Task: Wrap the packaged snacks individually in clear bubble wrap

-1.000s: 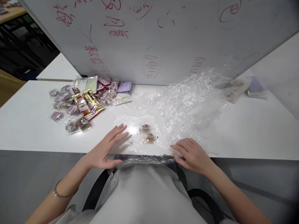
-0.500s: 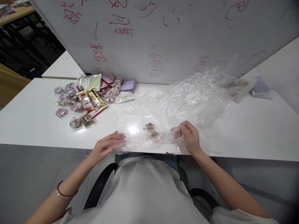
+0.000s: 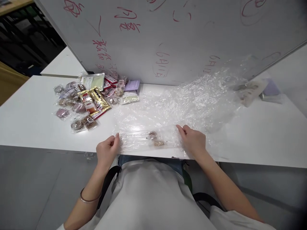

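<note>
Between my hands, near the table's front edge, a clear plastic bag (image 3: 135,140) is stretched flat. My left hand (image 3: 107,151) is closed on its left end, thumb on top. My right hand (image 3: 193,139) grips the plastic at the other end, fingers curled and thumb pressed down. Two small brown packaged snacks, one darker (image 3: 152,135) and one lighter (image 3: 158,143), lie under or inside the plastic; I cannot tell which. Beyond my hands spreads a large heap of crumpled clear plastic (image 3: 201,99).
At the left lies a pile of small wrapped snacks (image 3: 72,97), with gold sachets (image 3: 99,99), a pale green pouch (image 3: 93,82) and a purple packet (image 3: 131,85). A whiteboard (image 3: 144,41) with red writing stands along the back. Another purple packet (image 3: 272,88) lies at the far right of the white table (image 3: 259,137).
My left hand has gone from flat and open to closed on the plastic's left end. The plastic over the two snacks is now pulled taut. My right hand stays closed in nearly the same place.
</note>
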Demonstrator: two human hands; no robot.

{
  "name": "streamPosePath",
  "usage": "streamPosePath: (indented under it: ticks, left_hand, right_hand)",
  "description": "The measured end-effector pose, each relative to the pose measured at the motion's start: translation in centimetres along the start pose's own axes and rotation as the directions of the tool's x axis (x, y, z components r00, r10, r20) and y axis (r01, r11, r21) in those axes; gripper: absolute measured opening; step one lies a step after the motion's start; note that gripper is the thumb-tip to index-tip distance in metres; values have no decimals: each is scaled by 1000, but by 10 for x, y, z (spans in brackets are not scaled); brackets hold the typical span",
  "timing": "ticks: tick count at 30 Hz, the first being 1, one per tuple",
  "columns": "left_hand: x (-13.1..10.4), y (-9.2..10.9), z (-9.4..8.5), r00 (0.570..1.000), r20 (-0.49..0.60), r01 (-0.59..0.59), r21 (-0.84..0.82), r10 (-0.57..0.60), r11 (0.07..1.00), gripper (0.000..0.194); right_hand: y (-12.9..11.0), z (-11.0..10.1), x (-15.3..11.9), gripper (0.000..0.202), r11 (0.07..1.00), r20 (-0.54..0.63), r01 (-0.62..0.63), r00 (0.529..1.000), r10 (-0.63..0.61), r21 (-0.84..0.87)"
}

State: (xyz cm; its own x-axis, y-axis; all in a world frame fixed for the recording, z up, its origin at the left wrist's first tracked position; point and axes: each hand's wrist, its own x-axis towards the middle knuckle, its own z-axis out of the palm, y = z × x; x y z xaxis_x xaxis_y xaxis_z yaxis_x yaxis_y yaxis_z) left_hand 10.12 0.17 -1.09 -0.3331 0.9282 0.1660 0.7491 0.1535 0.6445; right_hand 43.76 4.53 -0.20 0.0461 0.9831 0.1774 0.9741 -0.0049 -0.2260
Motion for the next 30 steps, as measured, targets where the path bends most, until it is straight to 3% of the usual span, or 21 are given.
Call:
streamPosePath:
  ticks: [3, 5, 7, 9, 11, 12, 14, 15, 16, 17, 20, 22, 26, 30]
  left_hand:
    - [-1, -1, 3, 1000, 20, -13, 385, 5, 923, 47]
    - [1, 2, 4, 996, 77, -11, 525, -35, 851, 39]
    - [0, 6, 0, 998, 62, -51, 571, 20, 819, 33]
    - [-3, 12, -7, 971, -65, -157, 544, 228, 825, 48]
    - [-10, 22, -13, 849, -148, -394, 463, 508, 794, 70]
    - [-15, 27, -13, 765, -105, -553, 399, 635, 732, 77]
    - [-22, 38, -7, 572, 141, -815, 211, 808, 540, 81]
    - [-25, 42, 0, 476, 284, -879, 116, 832, 463, 79]
    - [-26, 44, 8, 413, 397, -902, 54, 820, 429, 78]
    - [-26, 44, 17, 392, 473, -903, 35, 789, 427, 79]
    - [-24, 33, 37, 442, 530, -876, 84, 724, 474, 79]
    - [-25, 22, 39, 448, 525, -874, 87, 724, 478, 75]
    - [-27, 5, 22, 415, 492, -887, 31, 765, 461, 68]
    - [-17, -4, -3, 366, 501, -881, -85, 784, 465, 61]
  right_hand:
    - [0, -1, 3, 64, 987, 179, -101, 976, 122, -124]
    - [-1, -3, 3, 59, 967, 249, -161, 946, 208, -197]
    - [-1, -7, -1, 51, 967, 169, -132, 971, 171, -217]
    - [-1, -13, -10, 42, 985, -61, -11, 998, 0, -171]
    - [-4, -20, -20, 40, 965, -253, 250, 931, -264, -85]
    - [-7, -22, -25, 45, 906, -269, 421, 870, -413, -32]
    - [-13, -20, -33, 59, 700, -173, 708, 704, -689, 94]
    - [-17, -15, -36, 63, 606, -96, 781, 622, -777, 152]
    - [-19, -9, -38, 66, 554, -28, 811, 568, -823, 188]
    - [-21, -1, -40, 66, 540, 17, 818, 548, -836, 197]
    - [-20, 20, -46, 68, 578, 32, 801, 581, -814, 158]
    - [-17, 27, -51, 67, 589, 0, 796, 595, -804, 142]
    - [-10, 25, -60, 61, 568, -86, 813, 579, -810, 123]
    - [1, 17, -62, 62, 500, -132, 843, 529, -839, 197]
